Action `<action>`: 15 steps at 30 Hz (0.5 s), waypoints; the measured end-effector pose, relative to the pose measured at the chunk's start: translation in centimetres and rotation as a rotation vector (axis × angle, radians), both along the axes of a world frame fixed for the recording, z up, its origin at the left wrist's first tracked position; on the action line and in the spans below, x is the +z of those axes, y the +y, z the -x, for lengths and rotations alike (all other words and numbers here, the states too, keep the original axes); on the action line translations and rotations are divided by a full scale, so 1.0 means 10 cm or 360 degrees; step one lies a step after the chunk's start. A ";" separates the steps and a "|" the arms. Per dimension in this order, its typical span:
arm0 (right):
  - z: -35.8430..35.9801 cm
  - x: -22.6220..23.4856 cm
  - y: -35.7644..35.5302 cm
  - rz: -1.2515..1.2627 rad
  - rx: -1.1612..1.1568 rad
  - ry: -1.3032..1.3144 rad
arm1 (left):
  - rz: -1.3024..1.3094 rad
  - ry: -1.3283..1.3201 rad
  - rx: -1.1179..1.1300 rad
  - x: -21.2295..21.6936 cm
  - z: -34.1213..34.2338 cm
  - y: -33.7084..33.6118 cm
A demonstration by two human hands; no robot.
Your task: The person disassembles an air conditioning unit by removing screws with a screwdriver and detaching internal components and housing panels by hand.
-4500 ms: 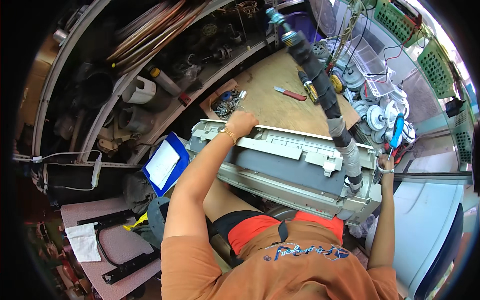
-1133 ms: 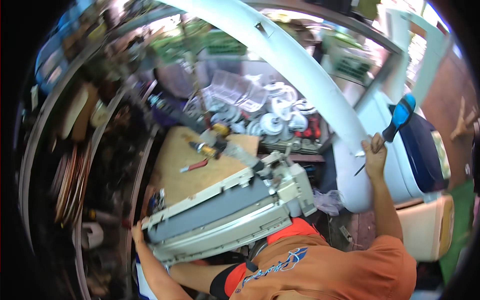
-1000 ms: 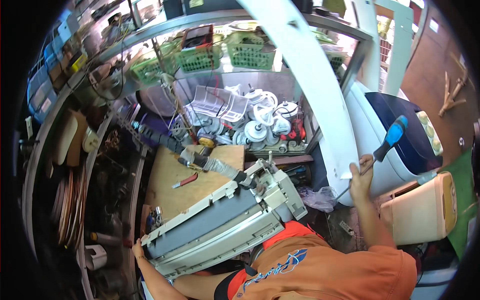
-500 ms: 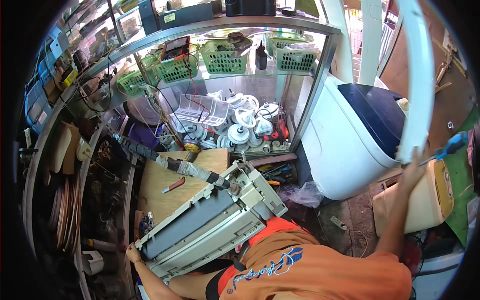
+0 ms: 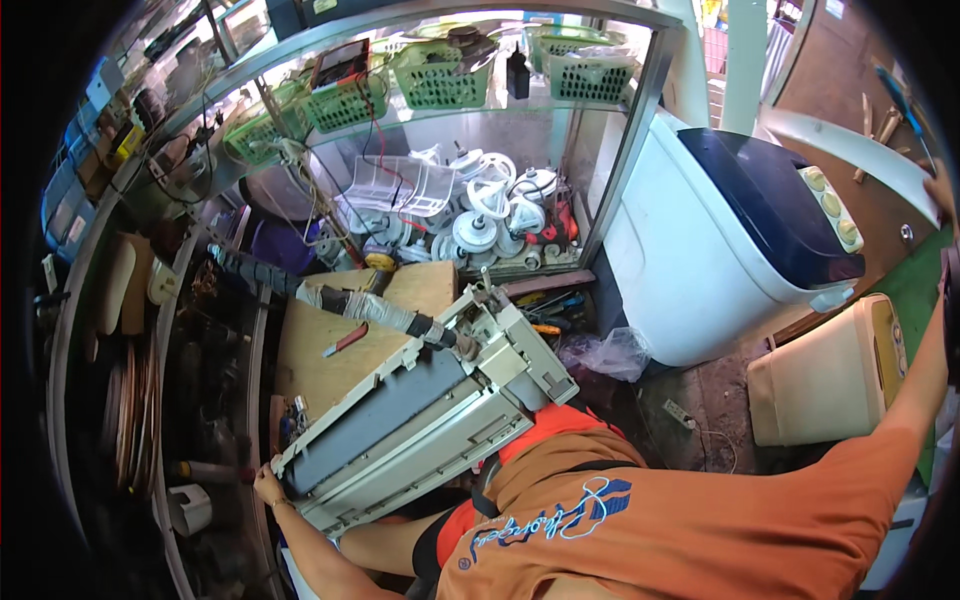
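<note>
The fingers of the left hand (image 5: 268,487) are bent over the near corner of a long appliance casing (image 5: 405,430), closed on its thin rim. At the right rim of the view, the fingers of the right hand (image 5: 940,190) meet the end of a curved white panel (image 5: 845,148), smooth and narrow; a screwdriver (image 5: 903,100) with a blue handle sticks up from the same hand. The dark edge cuts that hand short, so I cannot tell how tightly its fingers press.

The casing lies slantwise across the lap: pale ribbed plastic with a flat grey strip along its length and a blocky end. A hose (image 5: 375,310), bound in wrinkled silver and black tape, reaches that end. Alongside its far long edge is the plywood desk (image 5: 420,290), bearing a red-handled knife (image 5: 349,338). To the right, a crumpled clear bag (image 5: 615,355) and a power strip (image 5: 679,411) lie on the floor (image 5: 655,440), which runs between the casing and a boxy beige tub (image 5: 815,395). The panel slopes down beyond a dark-lidded washing machine (image 5: 690,270).
</note>
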State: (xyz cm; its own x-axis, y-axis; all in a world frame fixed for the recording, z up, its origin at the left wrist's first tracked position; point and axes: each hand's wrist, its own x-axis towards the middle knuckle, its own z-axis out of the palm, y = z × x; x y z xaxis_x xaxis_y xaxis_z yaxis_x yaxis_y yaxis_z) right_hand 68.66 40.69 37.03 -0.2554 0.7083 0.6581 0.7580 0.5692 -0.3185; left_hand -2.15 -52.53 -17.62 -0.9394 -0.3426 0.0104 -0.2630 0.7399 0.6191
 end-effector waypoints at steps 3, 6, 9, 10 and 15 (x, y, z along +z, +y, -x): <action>0.57 -0.12 0.29 0.0133 0.0118 -0.0158 | 0.0058 0.0014 -0.0134 0.04 0.11 -0.01; 1.40 -0.04 0.47 0.0190 0.0314 -0.0296 | 0.0222 0.0003 -0.0083 0.16 0.01 -0.07; 1.95 -0.10 0.65 0.0253 0.0403 -0.0454 | 0.0358 -0.0092 -0.0072 0.13 -0.04 0.19; 2.13 -0.18 0.73 0.0290 0.0456 -0.0472 | 0.0410 -0.0122 -0.0043 0.25 -0.05 0.13; 2.85 -0.25 0.88 0.0362 0.0612 -0.0609 | 0.0541 -0.0068 0.0083 0.38 -0.23 0.71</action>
State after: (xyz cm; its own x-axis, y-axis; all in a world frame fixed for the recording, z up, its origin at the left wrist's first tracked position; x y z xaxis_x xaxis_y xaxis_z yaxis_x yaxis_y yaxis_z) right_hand 40.17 49.45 34.52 -0.7116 0.6303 0.3106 0.5955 0.7756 -0.2094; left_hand 0.13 -45.44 -13.78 -0.9228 -0.3738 0.0933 -0.3262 0.8870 0.3269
